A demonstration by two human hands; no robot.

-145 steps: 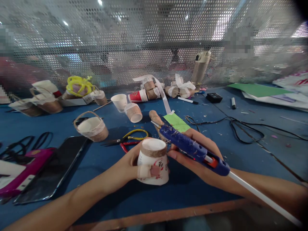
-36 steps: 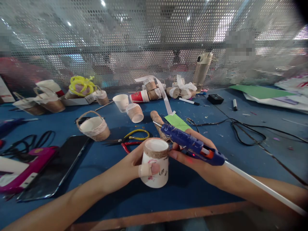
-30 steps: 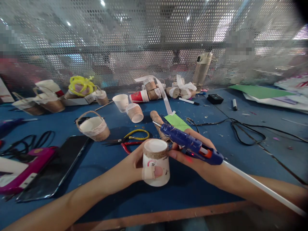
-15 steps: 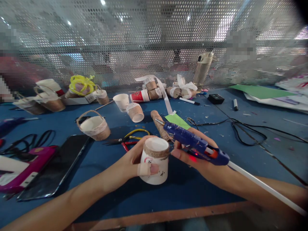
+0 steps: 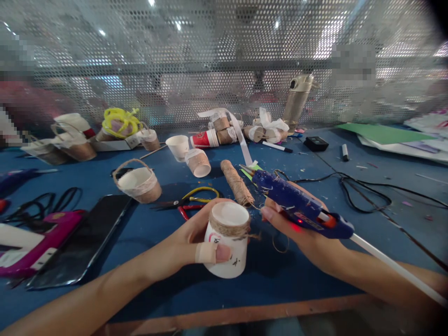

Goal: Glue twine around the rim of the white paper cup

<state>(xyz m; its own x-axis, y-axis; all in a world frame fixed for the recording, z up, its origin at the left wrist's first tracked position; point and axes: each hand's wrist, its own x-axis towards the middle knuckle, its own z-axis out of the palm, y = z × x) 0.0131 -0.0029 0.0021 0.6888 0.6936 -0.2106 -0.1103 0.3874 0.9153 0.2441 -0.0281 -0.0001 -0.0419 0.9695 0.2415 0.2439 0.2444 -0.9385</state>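
My left hand [image 5: 196, 232] is wrapped round a white paper cup [image 5: 229, 266], with a bandage on the thumb. Jute twine [image 5: 228, 229] circles the cup below its rim, and a frayed end sticks out to the right. In my right hand [image 5: 297, 235] is a blue hot glue gun [image 5: 294, 198], its nozzle pointing left and up and a red light glowing. A white glue stick [image 5: 392, 266] runs out of its rear. Behind the cup lies a roll of twine [image 5: 235, 181]; a strand from it reaches toward my right fingertips. Red-and-yellow-handled scissors [image 5: 189, 201] rest behind my left hand.
Left of the cup are a small twine-handled basket [image 5: 140, 184], a black phone [image 5: 84, 238] and a magenta tool [image 5: 52, 242]. Paper cups [image 5: 198, 163], a ribbon [image 5: 241, 140] and a bottle [image 5: 297, 100] stand farther back. A black cable [image 5: 350, 182] crosses the right side before a mesh screen [image 5: 210, 56].
My right hand and the glue gun have moved right, away from the cup. The twine end beside the cup and the strand by my right fingers now show.
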